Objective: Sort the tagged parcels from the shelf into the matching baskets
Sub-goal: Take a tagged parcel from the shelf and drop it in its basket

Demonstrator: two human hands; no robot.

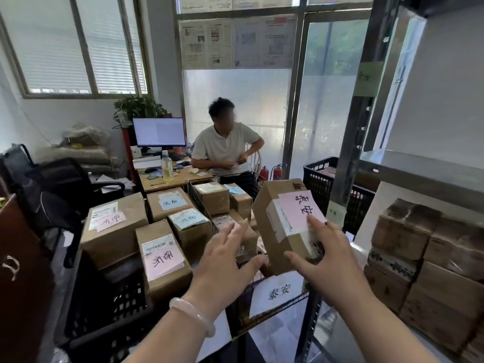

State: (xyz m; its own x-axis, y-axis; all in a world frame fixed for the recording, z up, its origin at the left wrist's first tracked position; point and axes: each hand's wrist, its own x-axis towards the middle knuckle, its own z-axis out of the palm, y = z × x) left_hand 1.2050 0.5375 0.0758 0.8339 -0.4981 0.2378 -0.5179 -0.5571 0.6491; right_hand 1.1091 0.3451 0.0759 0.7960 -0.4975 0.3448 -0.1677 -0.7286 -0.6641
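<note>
A brown cardboard parcel [275, 231] with a pink handwritten tag is held tilted above a wire basket [199, 195] that bears a white label [277, 292]. My right hand [332, 260] grips the parcel, thumb on its near face and fingers over the tag. My left hand [227, 255], with a pale bangle on the wrist, is spread open beside the parcel's left edge; I cannot tell whether it touches. A black basket [104, 310] at the left holds several parcels with pink and blue tags. More parcels [419, 244] are stacked on the shelf at the right.
Another black basket [322, 179] stands behind the metal shelf post [351, 158]. A person [225, 148] sits at a desk [167, 182] with a monitor and a bottle. An office chair [68, 179] is at the left, and two fire extinguishers [272, 172] stand by the door.
</note>
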